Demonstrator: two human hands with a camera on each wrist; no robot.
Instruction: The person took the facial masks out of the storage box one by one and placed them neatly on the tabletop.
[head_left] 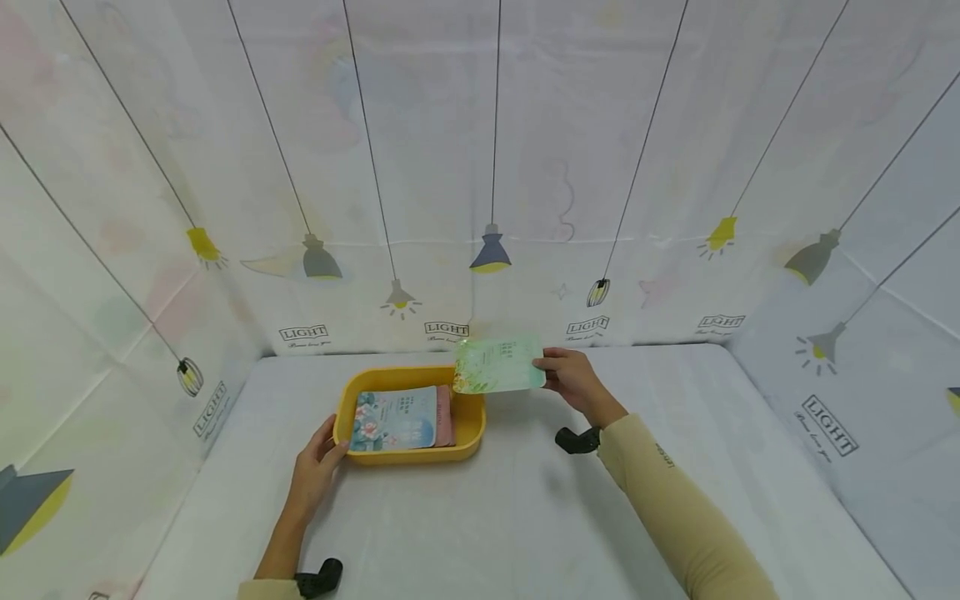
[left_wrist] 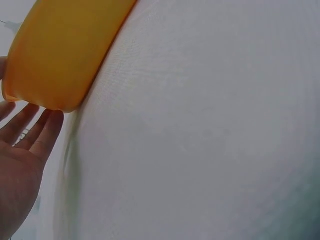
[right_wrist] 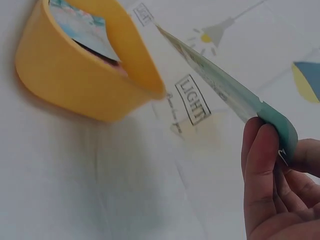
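From here my head feed is mostly backdrop (head_left: 420,167), a pale sheet printed with hanging lamps and the word LIGHT, rising behind and to both sides of a white table (head_left: 450,525). Next in size I get the right sleeve (head_left: 682,508), beige, reaching in from the lower right; only a corner of the left sleeve (head_left: 270,590) shows at the bottom.

The yellow tub (head_left: 416,457) sits on the table, left of centre. I see the blue packet (head_left: 397,419) lying flat inside it, partly over a pink packet (head_left: 445,417), which shows as a strip along the blue one's right edge. The green packet (head_left: 498,367) is up in the air; from the head its left end overlaps the tub's right rear corner, but my right wrist feed shows a gap between it and the rim.

I have the right hand (head_left: 573,379) pinching the green packet by its right end, thumb against fingers. The left hand (head_left: 318,467) is at the tub's left end, fingers spread and fairly straight, tips touching the outer wall. The two hands are well apart. Smallest of all, I make out a black mount (head_left: 577,440) at the right wrist and another at the left.
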